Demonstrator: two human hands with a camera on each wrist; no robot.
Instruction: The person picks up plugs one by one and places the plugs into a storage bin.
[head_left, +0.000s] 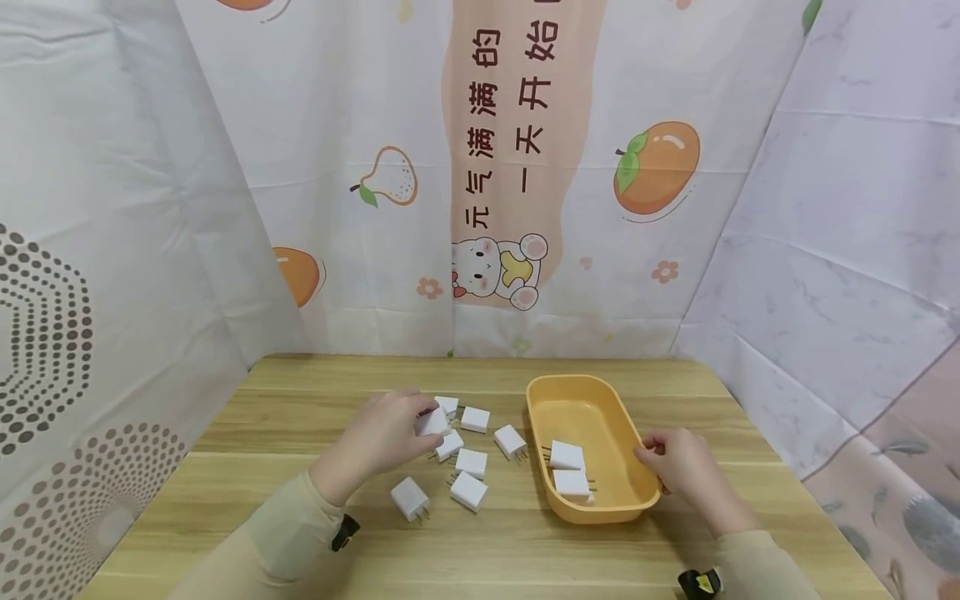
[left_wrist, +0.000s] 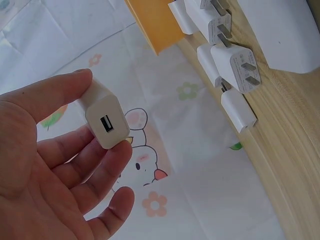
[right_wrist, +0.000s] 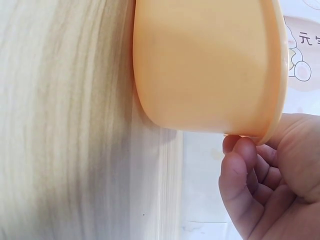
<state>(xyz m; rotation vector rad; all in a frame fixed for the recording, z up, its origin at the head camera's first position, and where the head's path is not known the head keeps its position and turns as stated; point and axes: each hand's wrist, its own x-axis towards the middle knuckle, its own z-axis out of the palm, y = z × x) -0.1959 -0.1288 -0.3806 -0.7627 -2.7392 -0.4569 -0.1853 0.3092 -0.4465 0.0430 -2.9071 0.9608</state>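
My left hand [head_left: 390,427] pinches a white USB charger plug [left_wrist: 106,120] between thumb and fingers; its USB port faces the left wrist camera. Below and around that hand, several more white charger plugs [head_left: 468,491] lie loose on the table, some with their metal prongs showing. With my right hand [head_left: 678,462] I grip the right rim of an orange plastic basin [head_left: 581,385], thumb over the edge and fingers curled beneath it in the right wrist view [right_wrist: 265,175]. Inside the basin, near its front left, lie white charger plugs [head_left: 566,456].
The wooden table [head_left: 300,400] carries everything and ends at a printed curtain [head_left: 360,267] behind. Patterned cloth hangs on the left and right sides too. One loose charger plug [head_left: 510,442] lies close to the basin's left wall.
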